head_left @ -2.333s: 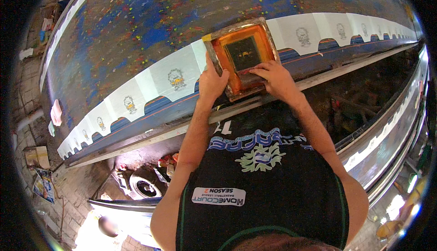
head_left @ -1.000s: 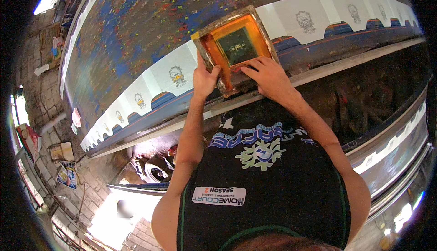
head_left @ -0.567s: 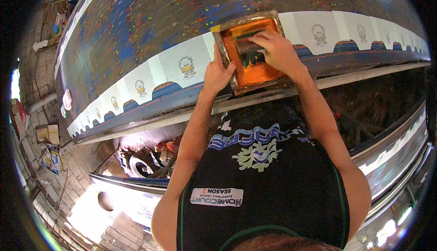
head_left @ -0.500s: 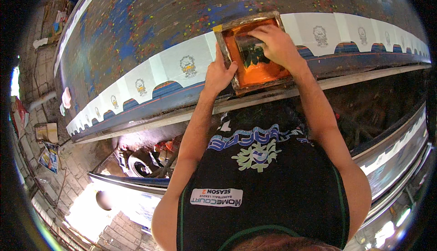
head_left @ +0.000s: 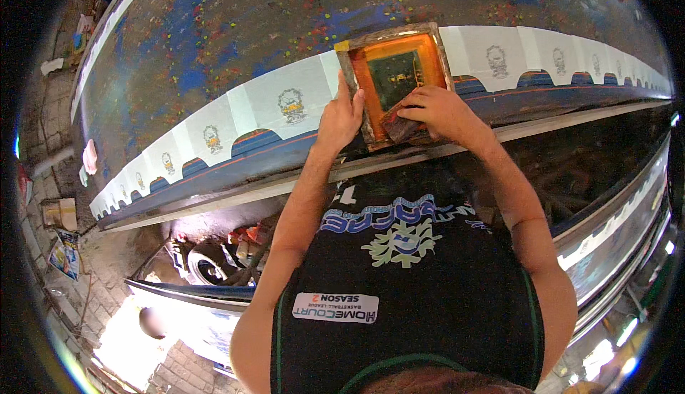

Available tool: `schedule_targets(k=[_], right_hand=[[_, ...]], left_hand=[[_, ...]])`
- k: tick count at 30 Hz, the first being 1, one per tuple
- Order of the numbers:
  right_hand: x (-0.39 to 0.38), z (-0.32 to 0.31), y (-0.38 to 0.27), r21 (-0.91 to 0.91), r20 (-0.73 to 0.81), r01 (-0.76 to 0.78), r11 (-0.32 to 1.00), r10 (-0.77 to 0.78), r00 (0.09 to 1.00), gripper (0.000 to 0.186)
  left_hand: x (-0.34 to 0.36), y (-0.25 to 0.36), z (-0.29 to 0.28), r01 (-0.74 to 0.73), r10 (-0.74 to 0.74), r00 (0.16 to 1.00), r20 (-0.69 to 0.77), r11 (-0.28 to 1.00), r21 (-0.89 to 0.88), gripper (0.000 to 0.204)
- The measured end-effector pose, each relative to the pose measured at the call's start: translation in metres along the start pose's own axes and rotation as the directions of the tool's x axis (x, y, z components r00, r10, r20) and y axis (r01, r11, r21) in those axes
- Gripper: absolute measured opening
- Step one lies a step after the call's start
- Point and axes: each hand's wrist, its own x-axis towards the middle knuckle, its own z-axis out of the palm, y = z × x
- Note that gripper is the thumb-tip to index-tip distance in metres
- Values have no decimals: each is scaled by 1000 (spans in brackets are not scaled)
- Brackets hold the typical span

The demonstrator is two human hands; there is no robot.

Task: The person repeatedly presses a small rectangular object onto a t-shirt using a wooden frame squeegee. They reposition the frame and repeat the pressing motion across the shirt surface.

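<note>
A wooden-framed screen with orange ink [head_left: 389,31] lies over a row of white notched paper pieces [head_left: 244,112] on a long paint-spattered table [head_left: 214,23]. My left hand [head_left: 342,115] grips the frame's left side, thumb raised along it. My right hand [head_left: 444,114] is closed on a dark, ink-smeared squeegee [head_left: 394,124] at the lower part of the screen, tilted beside the dark central window. Emblems in grey and yellow show on pieces to the left [head_left: 291,106]; those to the right [head_left: 496,60] carry grey emblems. What lies directly under the frame is hidden.
A long pale rail [head_left: 521,126] runs along the table's near edge. Another long table [head_left: 614,223] stands at the right behind me. A tire [head_left: 210,264] and clutter sit below at the left, on a paved floor with cardboard [head_left: 58,214].
My right hand went from the bottom of the screen up across the window, and has come back down toward the lower right with the squeegee. My left hand stays on the frame.
</note>
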Motion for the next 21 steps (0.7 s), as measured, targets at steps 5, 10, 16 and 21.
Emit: schedule_targets(k=[5,10,16,21], right_hand=[[-2,12,3,-87,-240,-165,982,140,961,60],[25,5,41,-45,-376,-277,960,241,895,60],[47,-12,59,42,-349,-320,947,314,883,54],[14,-5,18,101,-213,-426,899,438,873,55]], left_hand=[[1,-1,4,-140,150,982,-116,986,96,80],[2,2,1,-89,97,993,-73,991,104,81],[3,3,0,-103,112,990,-91,990,94,79],[6,0,4,-120,125,987,-97,991,60,83]])
